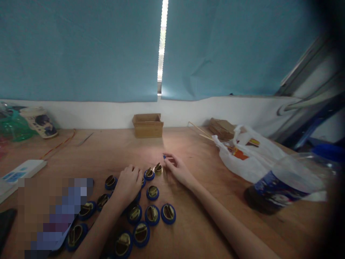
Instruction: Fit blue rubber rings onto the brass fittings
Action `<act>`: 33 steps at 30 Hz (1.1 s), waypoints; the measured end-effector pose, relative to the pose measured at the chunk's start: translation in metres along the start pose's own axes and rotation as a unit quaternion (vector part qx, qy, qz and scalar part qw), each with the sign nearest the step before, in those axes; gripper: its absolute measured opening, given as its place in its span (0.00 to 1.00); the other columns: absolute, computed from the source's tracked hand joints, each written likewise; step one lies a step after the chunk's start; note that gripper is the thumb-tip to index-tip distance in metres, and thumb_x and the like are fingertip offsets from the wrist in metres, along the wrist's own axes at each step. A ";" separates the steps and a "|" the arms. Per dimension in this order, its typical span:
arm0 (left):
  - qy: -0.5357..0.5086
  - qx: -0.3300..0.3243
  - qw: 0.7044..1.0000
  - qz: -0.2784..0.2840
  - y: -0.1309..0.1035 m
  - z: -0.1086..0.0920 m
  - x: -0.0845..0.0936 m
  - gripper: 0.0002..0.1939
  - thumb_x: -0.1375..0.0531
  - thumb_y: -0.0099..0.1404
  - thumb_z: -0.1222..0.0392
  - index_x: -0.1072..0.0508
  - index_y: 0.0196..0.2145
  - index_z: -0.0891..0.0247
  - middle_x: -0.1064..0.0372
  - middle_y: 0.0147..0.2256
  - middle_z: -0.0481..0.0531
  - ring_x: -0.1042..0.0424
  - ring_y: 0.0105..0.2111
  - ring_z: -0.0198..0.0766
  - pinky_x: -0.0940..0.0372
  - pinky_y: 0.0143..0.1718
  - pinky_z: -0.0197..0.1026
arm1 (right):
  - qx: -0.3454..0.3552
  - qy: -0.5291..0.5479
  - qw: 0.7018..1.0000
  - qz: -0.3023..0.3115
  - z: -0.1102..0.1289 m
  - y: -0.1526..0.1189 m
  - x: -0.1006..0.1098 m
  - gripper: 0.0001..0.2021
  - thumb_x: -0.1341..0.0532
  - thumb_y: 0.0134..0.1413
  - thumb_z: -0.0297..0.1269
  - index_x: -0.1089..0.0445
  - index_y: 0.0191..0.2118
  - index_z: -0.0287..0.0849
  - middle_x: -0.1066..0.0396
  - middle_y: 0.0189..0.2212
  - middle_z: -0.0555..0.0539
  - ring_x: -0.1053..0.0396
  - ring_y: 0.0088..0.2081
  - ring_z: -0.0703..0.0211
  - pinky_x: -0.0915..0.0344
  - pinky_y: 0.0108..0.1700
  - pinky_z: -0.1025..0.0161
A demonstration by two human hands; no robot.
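Observation:
Several round blue pieces with gold metal clasps, one of them a blue disc (168,213), lie clasp side up on the wooden table (194,230). Over the left part of this group rests my left hand (130,183), its fingers together and curled down; whatever may be under them is hidden. My right hand (175,167) pinches a small blue piece (164,157) between thumb and fingertips, just right of a gold clasp piece (158,168) that shows no blue rim.
An open cardboard box (148,130) stands by the wall. On the right are a white plastic bag (242,158) and a tilted jar with a blue label (277,190). A paper cup (40,122) and a white power strip (21,176) are on the left.

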State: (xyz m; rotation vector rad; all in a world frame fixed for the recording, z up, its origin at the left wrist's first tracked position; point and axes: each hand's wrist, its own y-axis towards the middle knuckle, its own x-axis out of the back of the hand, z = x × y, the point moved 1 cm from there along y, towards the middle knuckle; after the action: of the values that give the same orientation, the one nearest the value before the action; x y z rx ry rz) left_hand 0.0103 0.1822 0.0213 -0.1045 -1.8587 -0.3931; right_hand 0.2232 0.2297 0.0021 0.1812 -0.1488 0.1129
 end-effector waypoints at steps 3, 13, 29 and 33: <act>0.007 -0.007 1.000 -0.015 0.000 -0.001 -0.001 0.15 0.52 0.69 0.65 0.26 0.33 0.64 0.26 0.36 0.59 0.28 0.41 0.49 0.35 0.45 0.50 | 0.045 -0.013 0.999 0.002 -0.002 -0.003 -0.007 0.16 0.41 0.58 0.38 0.31 0.52 0.46 0.29 0.50 0.44 0.29 0.50 0.54 0.31 0.51 0.55; -0.016 -0.102 0.992 -0.068 -0.003 -0.017 0.006 0.14 0.50 0.69 0.67 0.28 0.47 0.63 0.29 0.53 0.57 0.38 0.60 0.51 0.51 0.64 0.59 | 0.110 -0.083 0.990 -0.029 -0.008 -0.003 -0.005 0.17 0.43 0.60 0.33 0.34 0.55 0.47 0.33 0.53 0.42 0.30 0.52 0.52 0.29 0.52 0.52; -0.063 0.086 0.954 -0.279 0.000 0.025 0.056 0.12 0.48 0.68 0.62 0.26 0.42 0.63 0.22 0.39 0.56 0.24 0.41 0.48 0.33 0.44 0.48 | 0.120 -0.137 0.983 0.029 0.020 -0.017 -0.022 0.12 0.43 0.64 0.38 0.33 0.51 0.44 0.27 0.46 0.43 0.26 0.40 0.56 0.27 0.38 0.59; -0.110 0.209 0.908 -0.347 -0.006 0.042 0.078 0.12 0.47 0.67 0.59 0.24 0.43 0.58 0.20 0.36 0.52 0.23 0.35 0.46 0.36 0.29 0.40 | 0.121 -0.139 0.982 0.040 0.017 -0.017 -0.023 0.10 0.42 0.63 0.39 0.32 0.48 0.44 0.27 0.43 0.44 0.28 0.42 0.54 0.29 0.46 0.53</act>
State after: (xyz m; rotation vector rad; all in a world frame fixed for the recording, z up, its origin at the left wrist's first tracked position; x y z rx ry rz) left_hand -0.0547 0.1805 0.0824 0.8586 -2.1255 -0.4653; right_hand 0.2000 0.2078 0.0125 0.4335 -0.4230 0.1866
